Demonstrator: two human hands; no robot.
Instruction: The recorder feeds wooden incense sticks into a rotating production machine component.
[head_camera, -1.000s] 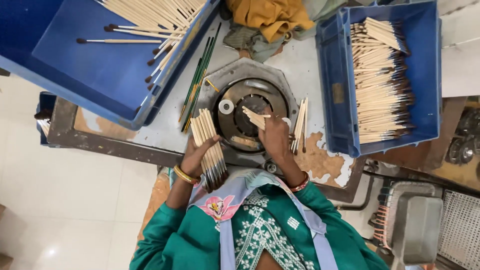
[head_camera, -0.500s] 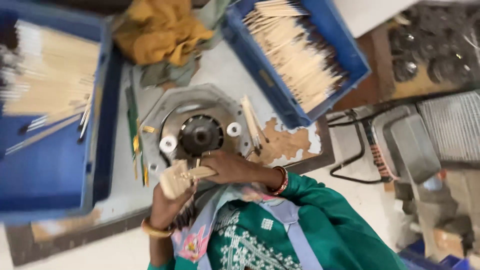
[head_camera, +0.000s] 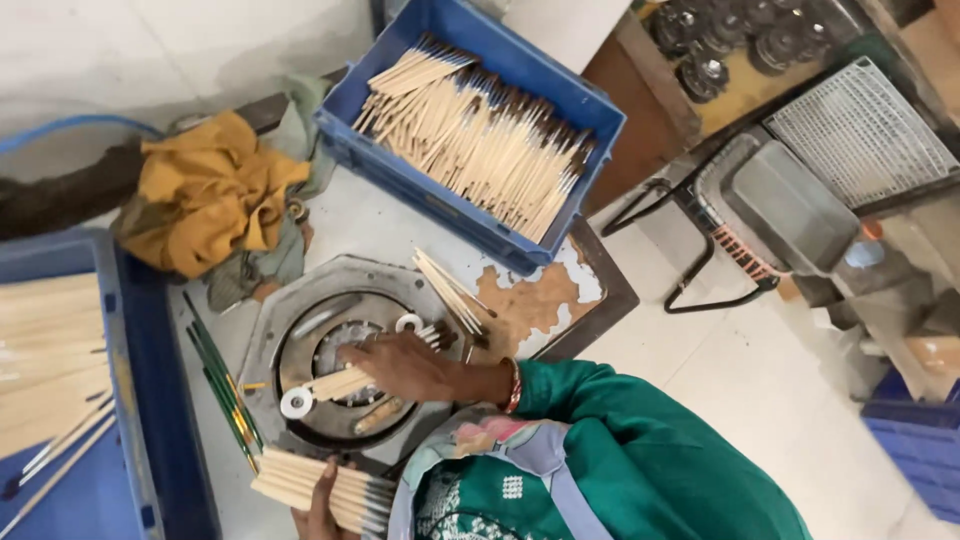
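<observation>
R hand (head_camera: 400, 362) lies over the round metal machine (head_camera: 340, 365), fingers pinching a few pale wooden sticks (head_camera: 335, 383) w/ tips toward the white roller (head_camera: 296, 402). L hand (head_camera: 322, 508) grips a thick bundle of sticks (head_camera: 318, 488) at bench edge. Best, I judge: feed few at a time, tips level, bundle kept squared. Blue crate (head_camera: 400, 165) of brush handles behind; second blue crate (head_camera: 125, 400) at left; mustard cloth (head_camera: 210, 190) between; green sticks (head_camera: 225, 385) beside machine. No labels legible.
</observation>
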